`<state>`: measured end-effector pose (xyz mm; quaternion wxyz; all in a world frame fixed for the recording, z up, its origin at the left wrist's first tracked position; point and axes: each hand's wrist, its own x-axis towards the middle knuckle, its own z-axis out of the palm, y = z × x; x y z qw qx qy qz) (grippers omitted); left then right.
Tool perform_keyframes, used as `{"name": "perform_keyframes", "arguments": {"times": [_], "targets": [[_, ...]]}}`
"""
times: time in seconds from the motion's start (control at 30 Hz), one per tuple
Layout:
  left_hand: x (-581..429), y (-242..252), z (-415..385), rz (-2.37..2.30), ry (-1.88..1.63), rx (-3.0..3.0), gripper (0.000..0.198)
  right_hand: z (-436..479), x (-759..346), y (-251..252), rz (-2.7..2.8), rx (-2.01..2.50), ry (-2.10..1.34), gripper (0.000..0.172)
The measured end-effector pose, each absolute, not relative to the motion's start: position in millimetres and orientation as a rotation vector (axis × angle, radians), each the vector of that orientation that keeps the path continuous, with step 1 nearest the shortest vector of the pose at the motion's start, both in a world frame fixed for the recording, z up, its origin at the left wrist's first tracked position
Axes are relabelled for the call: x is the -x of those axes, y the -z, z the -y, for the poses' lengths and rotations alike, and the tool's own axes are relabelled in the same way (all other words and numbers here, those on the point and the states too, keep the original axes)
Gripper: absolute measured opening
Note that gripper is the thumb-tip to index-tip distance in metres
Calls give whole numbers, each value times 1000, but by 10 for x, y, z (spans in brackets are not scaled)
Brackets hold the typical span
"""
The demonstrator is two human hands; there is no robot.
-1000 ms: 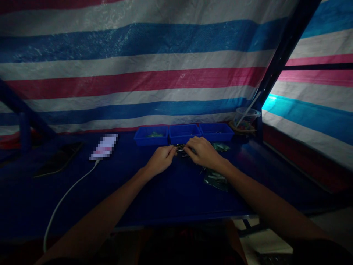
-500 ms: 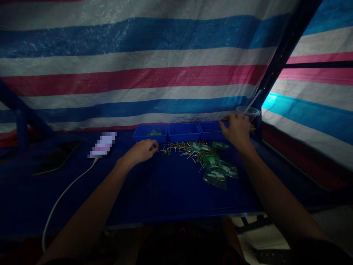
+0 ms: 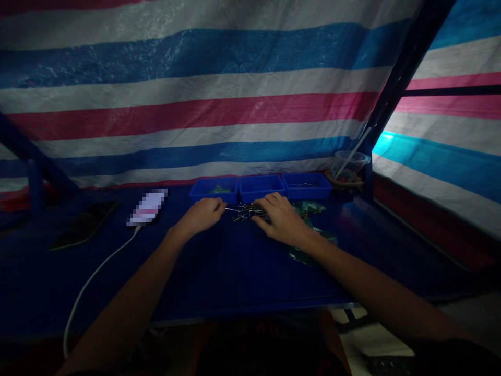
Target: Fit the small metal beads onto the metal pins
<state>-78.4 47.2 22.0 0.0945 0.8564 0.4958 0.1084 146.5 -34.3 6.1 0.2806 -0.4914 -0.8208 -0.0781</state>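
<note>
A heap of small metal pins (image 3: 243,211) lies on the dark blue table (image 3: 242,271) in front of three blue trays (image 3: 260,187). My left hand (image 3: 202,214) rests curled at the left edge of the heap, fingertips pinched together near the pins. My right hand (image 3: 278,218) lies over the right side of the heap, fingers bent down onto the pins. Green circuit boards (image 3: 312,245) lie just right of and under my right wrist. What either hand holds is too dark to make out.
A clear plastic cup with a straw (image 3: 349,164) stands at the back right. A phone (image 3: 147,207) on a white cable (image 3: 92,277) and a dark phone (image 3: 83,224) lie at the left. Striped tarpaulin walls close the back and right.
My right hand came back from the right-hand tray near the cup and now lies on the pin heap. My left hand stayed at the heap's left edge.
</note>
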Motion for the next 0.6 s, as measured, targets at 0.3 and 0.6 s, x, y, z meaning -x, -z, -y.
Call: {"name": "perform_keyframes", "arguments": {"times": [0.3, 0.6], "targets": [[388, -128, -170, -1075, -657, -2327, 40, 375, -1418, -73, 2246, 1293, 233, 19], [334, -57, -198, -1066, -804, -1971, 40, 422, -1423, -136, 2228, 1276, 313, 22]]}}
